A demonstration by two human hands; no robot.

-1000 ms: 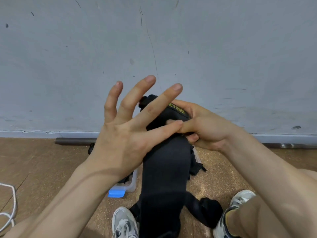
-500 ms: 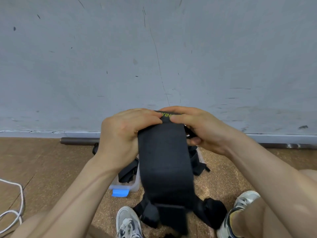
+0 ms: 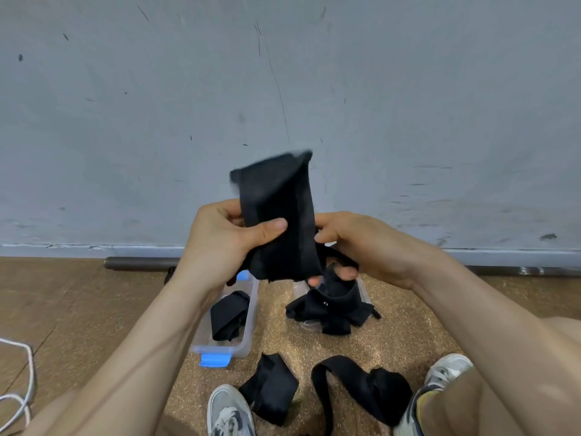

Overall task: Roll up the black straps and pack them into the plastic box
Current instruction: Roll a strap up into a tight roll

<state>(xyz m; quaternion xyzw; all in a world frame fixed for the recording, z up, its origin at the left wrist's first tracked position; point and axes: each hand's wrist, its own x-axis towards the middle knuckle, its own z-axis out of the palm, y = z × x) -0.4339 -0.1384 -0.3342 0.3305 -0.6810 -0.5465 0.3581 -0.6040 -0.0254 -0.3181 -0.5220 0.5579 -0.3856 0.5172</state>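
Grey wall (image 3: 408, 89) fills most of what I see, scuffed, and below it is the brown speckled floor (image 3: 78, 303) I'm sitting on. Both my forearms reach in from the bottom corners and meet in the middle around the held strap (image 3: 276, 215), a wide black band standing upright with its top end blurred against the wall. My left hand (image 3: 217, 243) clamps it, thumb pressed flat across the front and fingers curled behind. My right hand (image 3: 367, 243) grips the right edge and lower part, fingers curled round it, fingertips showing under the bottom end. Below my left wrist the clear plastic box (image 3: 250, 325) sits on the floor with one packed strap (image 3: 228, 316) inside. Just right of it lies a heap of straps (image 3: 330, 306). Nearer me a long strap (image 3: 371, 385) and a short strap (image 3: 270, 388) lie loose between my left shoe (image 3: 231, 413) and right shoe (image 3: 440, 376). A metal bar (image 3: 141, 263) runs along the wall's foot, a white cable (image 3: 22, 372) loops far left, and a blue latch (image 3: 213, 361) sits on the box's near end
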